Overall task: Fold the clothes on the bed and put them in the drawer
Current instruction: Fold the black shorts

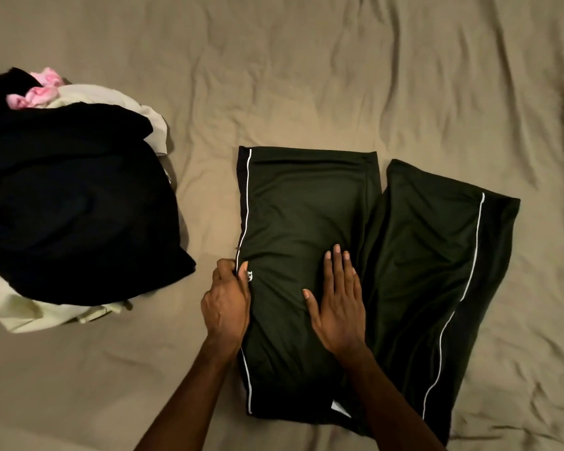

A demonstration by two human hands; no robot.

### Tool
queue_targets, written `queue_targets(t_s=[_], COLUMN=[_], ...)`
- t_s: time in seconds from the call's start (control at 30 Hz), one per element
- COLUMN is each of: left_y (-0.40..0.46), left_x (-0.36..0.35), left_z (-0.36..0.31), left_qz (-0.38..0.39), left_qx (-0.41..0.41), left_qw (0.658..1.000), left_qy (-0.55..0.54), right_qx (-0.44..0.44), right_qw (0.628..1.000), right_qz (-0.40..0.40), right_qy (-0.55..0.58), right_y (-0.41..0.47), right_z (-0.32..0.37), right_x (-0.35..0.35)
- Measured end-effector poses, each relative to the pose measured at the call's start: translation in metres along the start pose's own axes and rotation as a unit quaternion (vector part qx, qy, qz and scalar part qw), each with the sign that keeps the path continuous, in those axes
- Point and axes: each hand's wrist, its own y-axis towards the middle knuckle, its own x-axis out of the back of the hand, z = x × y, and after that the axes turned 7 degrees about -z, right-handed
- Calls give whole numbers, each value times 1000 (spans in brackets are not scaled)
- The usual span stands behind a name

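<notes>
Laundry [72,196] waited heaped at the left of the bed [306,76]. Beside it, the left hand [227,304] pinched the piped edge of the dark trousers [306,206], while the right hand [337,307] pressed flat on them, fingers straight. Folding looked underway; next, probably bringing the right leg across.

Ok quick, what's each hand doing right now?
Left hand: pinching the left edge of the dark green pants.
Right hand: open, lying flat on the pants.
</notes>
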Motion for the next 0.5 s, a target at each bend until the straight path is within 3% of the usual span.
queue_targets(t_s=[0.13, 0.3, 0.5], left_y=[-10, -60, -115], left_x=[9, 14, 11], left_z=[3, 6, 24], left_qz=[44, 66, 55], left_qx=[7, 25, 45], left_qw=[998, 998, 997], left_qy=[-54, -2, -43], right_qx=[-2, -22, -50], right_qw=[1000, 999, 997], right_qz=[-13, -45, 41], right_qy=[4, 11, -40], right_y=[-2, -34, -101], right_z=[2, 14, 31], right_x=[2, 10, -8])
